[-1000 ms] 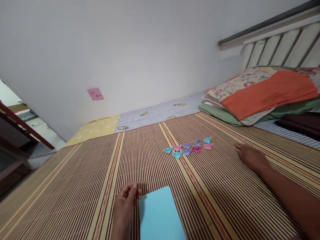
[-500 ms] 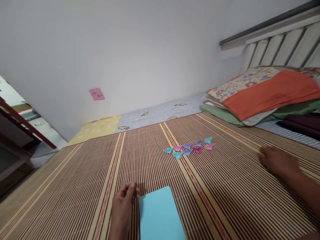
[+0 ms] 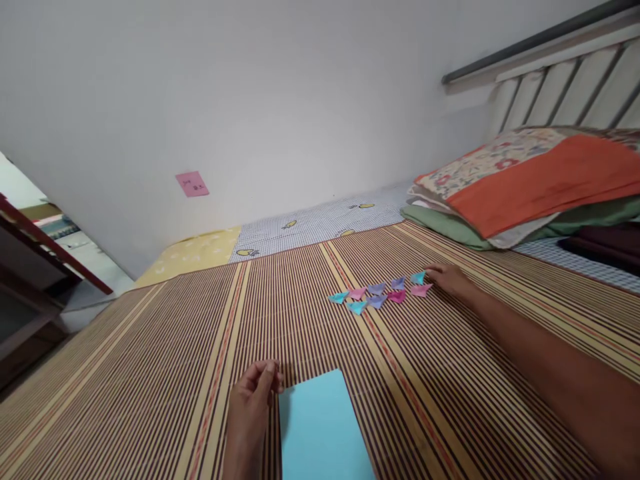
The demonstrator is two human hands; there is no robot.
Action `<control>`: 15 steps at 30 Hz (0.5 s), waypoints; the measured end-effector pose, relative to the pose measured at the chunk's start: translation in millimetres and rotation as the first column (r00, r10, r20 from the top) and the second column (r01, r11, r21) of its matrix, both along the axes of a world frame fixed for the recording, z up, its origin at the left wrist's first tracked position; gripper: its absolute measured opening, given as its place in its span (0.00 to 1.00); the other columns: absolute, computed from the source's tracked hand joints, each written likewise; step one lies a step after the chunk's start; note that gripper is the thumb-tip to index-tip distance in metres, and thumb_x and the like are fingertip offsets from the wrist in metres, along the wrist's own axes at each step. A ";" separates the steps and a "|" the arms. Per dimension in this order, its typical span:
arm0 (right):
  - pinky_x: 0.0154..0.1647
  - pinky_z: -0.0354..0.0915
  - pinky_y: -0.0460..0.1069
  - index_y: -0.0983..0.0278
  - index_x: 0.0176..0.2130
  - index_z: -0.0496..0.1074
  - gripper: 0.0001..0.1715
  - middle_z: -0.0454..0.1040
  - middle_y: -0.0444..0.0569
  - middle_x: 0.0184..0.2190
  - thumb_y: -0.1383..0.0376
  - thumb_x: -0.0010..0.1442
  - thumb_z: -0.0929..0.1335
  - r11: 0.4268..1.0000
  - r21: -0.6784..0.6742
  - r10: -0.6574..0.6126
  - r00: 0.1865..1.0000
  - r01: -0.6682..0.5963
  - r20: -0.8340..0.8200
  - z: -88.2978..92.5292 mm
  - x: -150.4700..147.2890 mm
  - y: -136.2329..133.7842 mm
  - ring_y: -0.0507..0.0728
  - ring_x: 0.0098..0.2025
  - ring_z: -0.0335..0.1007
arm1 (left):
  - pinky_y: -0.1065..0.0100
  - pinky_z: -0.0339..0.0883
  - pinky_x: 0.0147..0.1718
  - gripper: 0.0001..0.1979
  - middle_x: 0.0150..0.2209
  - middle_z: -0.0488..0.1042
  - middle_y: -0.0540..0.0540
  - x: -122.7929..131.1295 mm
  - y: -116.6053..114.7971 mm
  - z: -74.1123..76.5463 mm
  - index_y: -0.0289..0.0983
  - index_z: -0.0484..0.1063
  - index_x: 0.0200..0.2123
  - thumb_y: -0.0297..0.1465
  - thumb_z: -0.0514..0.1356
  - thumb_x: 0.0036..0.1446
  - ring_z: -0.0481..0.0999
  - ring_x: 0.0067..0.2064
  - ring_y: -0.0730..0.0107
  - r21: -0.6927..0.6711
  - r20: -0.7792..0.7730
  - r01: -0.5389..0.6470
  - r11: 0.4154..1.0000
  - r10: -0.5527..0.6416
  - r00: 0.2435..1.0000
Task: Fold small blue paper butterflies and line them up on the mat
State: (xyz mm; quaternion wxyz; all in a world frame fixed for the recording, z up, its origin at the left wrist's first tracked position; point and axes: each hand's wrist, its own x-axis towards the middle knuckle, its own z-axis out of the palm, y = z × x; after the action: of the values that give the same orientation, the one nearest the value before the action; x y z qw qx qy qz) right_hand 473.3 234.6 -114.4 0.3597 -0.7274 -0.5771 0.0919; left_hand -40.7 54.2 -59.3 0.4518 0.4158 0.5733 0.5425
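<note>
Several small folded paper pieces lie in two rows on the striped mat (image 3: pixel 280 320), coloured turquoise, pink, purple and magenta. At the right end of the back row, my right hand (image 3: pixel 450 279) has its fingertips together at the upper right corner of a turquoise folded paper piece (image 3: pixel 418 278). A pink folded paper piece (image 3: pixel 421 291) sits just in front of it. Nearer to me, my left hand (image 3: pixel 254 387) rests with fingers curled and thumb against them, with nothing visible in it. Beside it lies a light blue rectangular sheet or pad (image 3: pixel 323 427).
Pillows with an orange and floral cover (image 3: pixel 550 180) are stacked at the right, by a slatted headboard (image 3: pixel 565 93). Dark folded cloth (image 3: pixel 605 247) lies below them. A pink note (image 3: pixel 192 184) is on the white wall. Checked bedding (image 3: pixel 305 230) shows beyond the mat.
My right hand has moved left and away from me, from the bare mat at the right to the turquoise piece at the row's end. My left hand has barely moved.
</note>
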 end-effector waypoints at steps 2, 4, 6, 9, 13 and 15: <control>0.49 0.73 0.59 0.63 0.55 0.71 0.18 0.73 0.54 0.54 0.60 0.69 0.68 0.997 -0.080 0.010 1.000 -0.012 -0.028 0.3 -2.0 0.6 0.60 0.49 0.74 | 0.71 0.60 0.23 0.26 0.24 0.76 0.46 2.3 0.5 1.2 0.34 0.78 0.30 0.52 0.72 0.40 0.70 0.24 0.69 -0.007 0.007 -0.005 1.000 0.005 1.000; 0.49 0.73 0.59 0.63 0.55 0.71 0.17 0.73 0.54 0.55 0.60 0.69 0.68 0.990 -0.141 0.010 0.998 -0.018 -0.056 0.4 -3.1 -0.5 0.60 0.50 0.74 | 0.71 0.60 0.23 0.26 0.23 0.76 0.46 3.6 1.0 1.6 0.34 0.78 0.30 0.52 0.72 0.39 0.70 0.24 0.69 -0.007 0.005 -0.005 1.000 0.005 1.000; 0.49 0.73 0.59 0.63 0.55 0.71 0.18 0.73 0.54 0.55 0.60 0.69 0.68 0.985 -0.174 0.005 0.997 -0.020 -0.083 0.4 -3.4 -1.8 0.60 0.50 0.74 | 0.72 0.60 0.23 0.26 0.23 0.76 0.46 3.6 1.4 0.8 0.34 0.78 0.30 0.51 0.72 0.40 0.69 0.24 0.70 -0.002 -0.002 -0.004 1.000 0.004 1.000; 0.49 0.73 0.59 0.64 0.56 0.71 0.18 0.73 0.54 0.54 0.60 0.69 0.68 0.981 -0.194 -0.004 0.994 -0.017 -0.110 0.3 -3.3 -2.2 0.60 0.50 0.74 | 0.72 0.59 0.22 0.26 0.23 0.76 0.46 1.9 1.7 -1.3 0.34 0.78 0.30 0.52 0.72 0.40 0.68 0.24 0.70 -0.008 -0.013 -0.011 1.000 0.011 1.000; 0.49 0.73 0.59 0.63 0.56 0.71 0.18 0.72 0.54 0.55 0.60 0.69 0.68 0.986 -0.166 -0.002 0.992 -0.019 -0.127 -1.6 -4.1 1.3 0.60 0.50 0.74 | 0.72 0.59 0.22 0.26 0.25 0.76 0.46 1.0 0.8 -2.3 0.34 0.78 0.32 0.51 0.71 0.42 0.69 0.25 0.69 -0.014 -0.026 0.011 1.000 -0.011 1.000; 0.49 0.73 0.59 0.64 0.56 0.70 0.19 0.72 0.54 0.54 0.60 0.68 0.68 0.994 -0.104 0.008 0.992 -0.021 -0.124 -3.7 -5.4 3.3 0.60 0.50 0.74 | 0.72 0.59 0.22 0.25 0.25 0.77 0.45 2.4 -0.3 -2.4 0.34 0.78 0.33 0.51 0.71 0.44 0.69 0.26 0.69 -0.003 -0.029 0.017 1.000 -0.017 0.999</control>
State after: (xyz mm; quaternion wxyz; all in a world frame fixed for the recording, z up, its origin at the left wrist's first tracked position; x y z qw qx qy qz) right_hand 467.9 237.8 -118.1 0.3552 -0.7342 -0.5532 0.1698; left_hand -38.4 53.9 -61.7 0.4488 0.4279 0.5769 0.5317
